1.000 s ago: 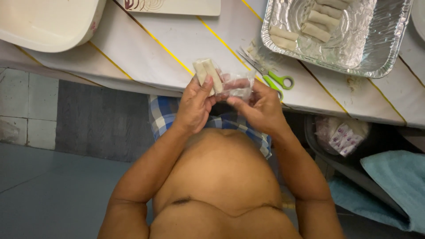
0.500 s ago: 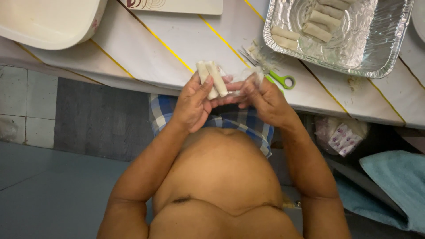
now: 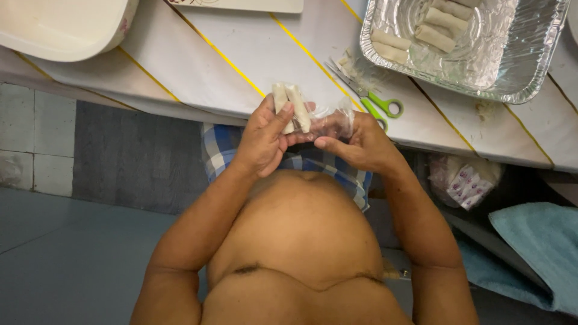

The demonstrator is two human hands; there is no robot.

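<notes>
My left hand [image 3: 264, 139] grips two pale rolled pastry sticks [image 3: 290, 105] through a clear plastic bag [image 3: 328, 118], just off the near edge of the table [image 3: 241, 66]. The sticks stand side by side, their tops poking above my thumb. My right hand [image 3: 361, 144] pinches the loose crumpled end of the same bag. Both hands are held close together above my belly.
A foil tray [image 3: 481, 60] with several more rolls sits at the far right of the table. Green-handled scissors [image 3: 367, 96] lie just beyond my right hand. A white tub [image 3: 54, 24] stands at the far left. Under the table lie a blue towel [image 3: 536, 247] and a bag of packets [image 3: 466, 180].
The rolls have stayed upright in my left hand. My right hand has shifted slightly on the bag's loose end. The view has tilted a little.
</notes>
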